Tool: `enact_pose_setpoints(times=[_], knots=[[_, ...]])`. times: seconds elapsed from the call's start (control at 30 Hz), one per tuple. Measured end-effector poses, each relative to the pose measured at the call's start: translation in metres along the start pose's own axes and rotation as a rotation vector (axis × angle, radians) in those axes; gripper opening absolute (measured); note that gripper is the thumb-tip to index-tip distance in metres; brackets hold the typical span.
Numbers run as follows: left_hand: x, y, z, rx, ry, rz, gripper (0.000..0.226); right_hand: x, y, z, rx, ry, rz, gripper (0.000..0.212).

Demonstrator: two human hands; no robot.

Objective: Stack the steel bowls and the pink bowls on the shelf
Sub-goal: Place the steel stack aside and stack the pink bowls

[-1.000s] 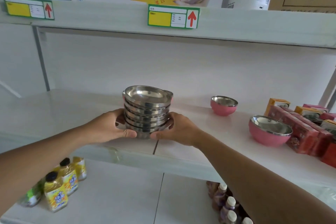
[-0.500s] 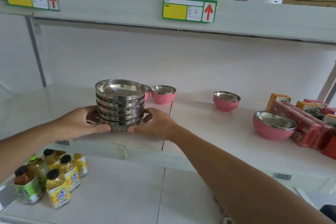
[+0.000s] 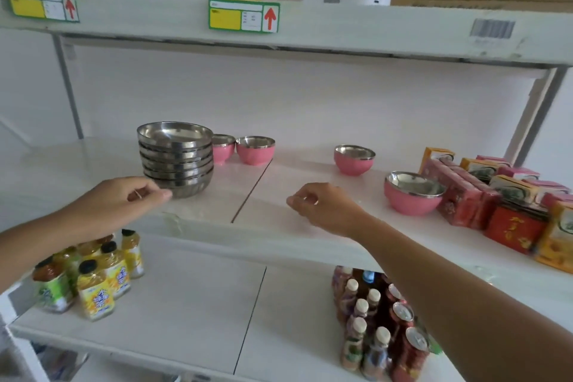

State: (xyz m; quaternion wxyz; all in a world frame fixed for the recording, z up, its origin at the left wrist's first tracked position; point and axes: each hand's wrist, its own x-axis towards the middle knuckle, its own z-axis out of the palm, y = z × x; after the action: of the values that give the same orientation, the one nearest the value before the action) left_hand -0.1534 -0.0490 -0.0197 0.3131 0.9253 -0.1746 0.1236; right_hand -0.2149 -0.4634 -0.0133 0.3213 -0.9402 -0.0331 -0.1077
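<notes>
Steel bowl stack (image 3: 176,158) sits beyond the left hand (image 3: 124,205); both hands loosely curled, empty.

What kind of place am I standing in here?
Probably a small shop: price tags clip to the white shelf edges, bottled drinks are grouped below, and boxed goods sit beside pink bowls.

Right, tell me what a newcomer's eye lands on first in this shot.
The tall stack of shiny steel bowls standing on the white middle shelf, left of centre, draws the eye first. Next come four loose pink bowls with steel linings: two just right of the stack, one further right, and the largest beside the red cartons. The left hand and right hand hover empty, fingers loosely curled.
</notes>
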Motion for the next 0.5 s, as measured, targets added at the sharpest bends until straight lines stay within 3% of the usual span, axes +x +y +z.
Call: enact_pose_setpoints(times=[0.23, 0.37, 0.5], knots=[[-0.009, 0.119, 0.068, 0.067, -0.089, 0.056, 0.044, -0.07, 0.056, -0.078, -0.122, -0.05, 0.021, 0.021], [-0.005, 0.165, 0.097, 0.206, -0.086, 0.127, 0.038, -0.103, 0.076, -0.108, -0.205, -0.017, 0.053, 0.023], [0.004, 0.193, 0.114, 0.239, -0.183, 0.202, 0.043, -0.121, 0.099, -0.125, -0.179, 0.036, 0.173, 0.024]])
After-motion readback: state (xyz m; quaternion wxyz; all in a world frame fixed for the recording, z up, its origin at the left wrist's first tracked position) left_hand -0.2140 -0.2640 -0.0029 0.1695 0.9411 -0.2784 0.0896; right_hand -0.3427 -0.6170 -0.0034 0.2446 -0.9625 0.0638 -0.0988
